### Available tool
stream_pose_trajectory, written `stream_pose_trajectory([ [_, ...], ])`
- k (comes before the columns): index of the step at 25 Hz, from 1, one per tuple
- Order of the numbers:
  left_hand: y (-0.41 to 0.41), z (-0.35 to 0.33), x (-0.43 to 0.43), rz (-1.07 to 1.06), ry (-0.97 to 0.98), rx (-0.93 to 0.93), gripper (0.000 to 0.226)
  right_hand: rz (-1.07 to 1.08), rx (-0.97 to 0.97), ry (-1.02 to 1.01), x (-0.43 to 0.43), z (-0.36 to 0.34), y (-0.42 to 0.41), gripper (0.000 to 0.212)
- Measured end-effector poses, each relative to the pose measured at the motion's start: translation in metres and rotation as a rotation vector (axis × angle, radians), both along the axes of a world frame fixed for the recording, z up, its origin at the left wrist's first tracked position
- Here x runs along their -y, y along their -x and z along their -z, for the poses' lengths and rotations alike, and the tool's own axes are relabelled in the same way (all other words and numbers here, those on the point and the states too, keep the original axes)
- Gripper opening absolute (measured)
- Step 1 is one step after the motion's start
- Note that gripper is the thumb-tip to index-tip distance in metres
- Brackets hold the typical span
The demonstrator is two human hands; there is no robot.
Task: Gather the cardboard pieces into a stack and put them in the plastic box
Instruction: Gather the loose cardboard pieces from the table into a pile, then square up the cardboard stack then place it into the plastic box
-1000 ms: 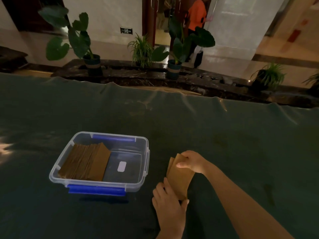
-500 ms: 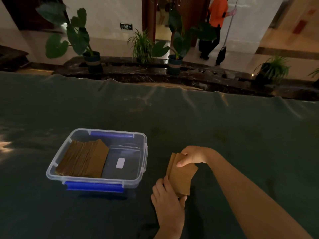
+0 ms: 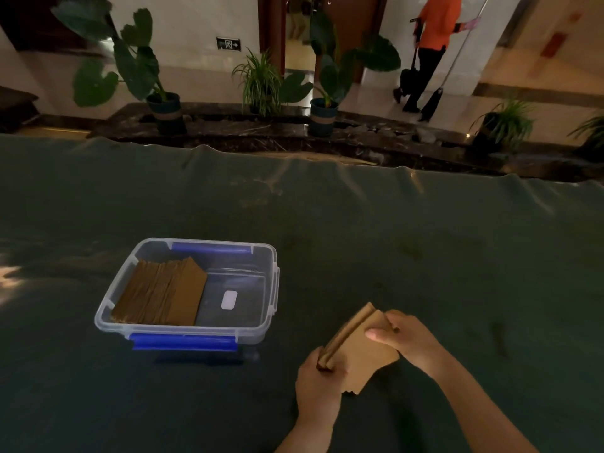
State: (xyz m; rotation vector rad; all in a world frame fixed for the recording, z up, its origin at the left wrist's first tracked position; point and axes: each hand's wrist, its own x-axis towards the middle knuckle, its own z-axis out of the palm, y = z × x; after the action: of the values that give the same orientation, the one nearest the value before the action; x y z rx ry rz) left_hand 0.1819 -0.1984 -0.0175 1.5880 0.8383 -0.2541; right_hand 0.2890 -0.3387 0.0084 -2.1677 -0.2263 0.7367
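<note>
both hands grip a small stack of cardboard pieces [image 3: 361, 349] just right of the plastic box [image 3: 261, 335]: the left hand [image 3: 322, 382] pinches its near corner, the right hand [image 3: 410, 340] clamps the far edge. the sheets sit unevenly (edges fanned), so a loose one could slip onto the green cloth [image 3: 425, 256] during the move.

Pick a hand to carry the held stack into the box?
Left, probably. The left hand grips the held stack on the side nearer the plastic box; the right hand pinches its far edge.
</note>
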Motion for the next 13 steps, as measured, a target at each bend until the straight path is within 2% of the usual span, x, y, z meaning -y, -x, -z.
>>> stream_pose_trajectory([
  [3,0.018,-0.008,-0.013,0.01,0.004,0.096,0.036,0.192,-0.011,-0.142,0.001,0.0,0.036,0.021],
  [6,0.047,-0.025,-0.052,-0.025,-0.074,0.138,0.044,0.279,0.069,-0.227,-0.034,0.001,0.083,0.009],
  [10,0.12,-0.03,-0.128,-0.064,-0.435,0.35,0.058,0.187,0.157,-0.346,-0.108,0.014,0.145,0.029],
  [13,0.15,-0.015,-0.166,-0.023,-0.598,0.376,0.072,0.111,0.26,-0.338,-0.144,0.034,0.172,0.049],
])
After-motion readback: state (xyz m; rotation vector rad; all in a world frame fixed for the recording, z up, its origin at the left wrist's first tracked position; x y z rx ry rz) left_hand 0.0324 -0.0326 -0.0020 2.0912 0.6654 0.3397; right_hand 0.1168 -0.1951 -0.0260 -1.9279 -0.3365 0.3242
